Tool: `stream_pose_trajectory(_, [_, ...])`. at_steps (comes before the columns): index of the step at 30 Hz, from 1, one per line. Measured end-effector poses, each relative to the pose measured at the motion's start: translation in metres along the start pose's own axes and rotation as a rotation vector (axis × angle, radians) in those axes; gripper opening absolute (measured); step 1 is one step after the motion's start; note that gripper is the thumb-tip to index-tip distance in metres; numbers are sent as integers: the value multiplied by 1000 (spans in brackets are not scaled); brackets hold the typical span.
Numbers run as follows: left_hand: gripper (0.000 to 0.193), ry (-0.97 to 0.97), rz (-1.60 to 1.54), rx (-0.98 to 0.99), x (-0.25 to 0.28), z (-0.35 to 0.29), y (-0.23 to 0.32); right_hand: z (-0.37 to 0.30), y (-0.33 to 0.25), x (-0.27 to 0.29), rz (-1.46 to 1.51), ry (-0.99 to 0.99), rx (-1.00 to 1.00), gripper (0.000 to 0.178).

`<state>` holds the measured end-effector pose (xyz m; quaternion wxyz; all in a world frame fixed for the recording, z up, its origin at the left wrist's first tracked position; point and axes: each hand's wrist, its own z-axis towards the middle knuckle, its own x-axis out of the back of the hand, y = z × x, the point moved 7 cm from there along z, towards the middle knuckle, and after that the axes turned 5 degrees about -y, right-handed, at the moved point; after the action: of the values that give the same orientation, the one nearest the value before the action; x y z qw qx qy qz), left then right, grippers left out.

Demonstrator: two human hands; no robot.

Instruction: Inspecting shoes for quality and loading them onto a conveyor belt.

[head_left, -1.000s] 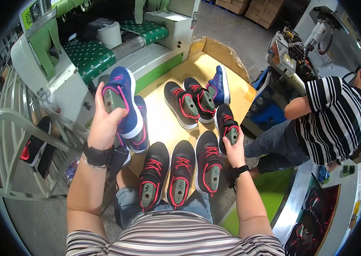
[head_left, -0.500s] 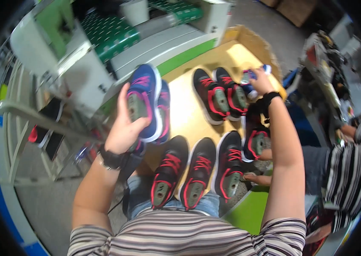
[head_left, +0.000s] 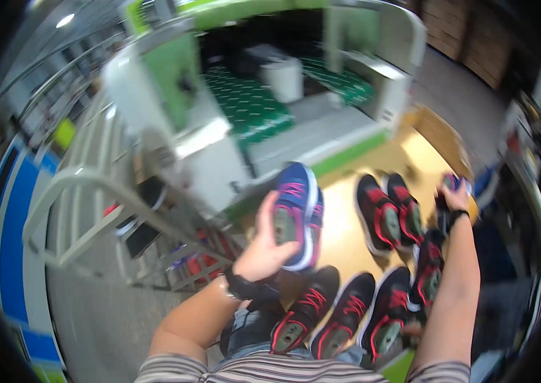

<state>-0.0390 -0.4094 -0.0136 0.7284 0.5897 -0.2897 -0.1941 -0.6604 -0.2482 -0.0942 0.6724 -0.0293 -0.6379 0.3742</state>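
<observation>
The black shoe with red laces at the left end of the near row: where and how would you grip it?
Probably by the heel of the black, red-laced shoe, from the near side: the heel faces that way, the toe points away, and another black, red-laced shoe stands close on its right.

Head-worn view (single fisheye), angled downward, fairly near
</observation>
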Motion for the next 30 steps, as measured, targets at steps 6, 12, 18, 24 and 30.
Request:
stream_pose_trajectory(6, [87, 26, -233, 108, 2, 5, 9, -138, -54, 103, 996, -203, 146, 54])
stream_pose_trajectory(12, [80, -15, -172, 120, 22, 27, -24, -409, 43, 214, 1220, 129, -115, 109])
stream_pose_trajectory(18, [83, -63, -64, 21, 3, 27, -8, -648, 186, 291, 1039, 657, -425, 109])
stream_pose_trajectory(24, [84, -8, -17, 36, 16, 24, -6, -781, 317, 324, 617, 1121, -655, 109])
stream_pose_trajectory(30, [79, -48, -11, -22, 16, 28, -6, -820, 344, 315, 69, 1056, -1024, 104])
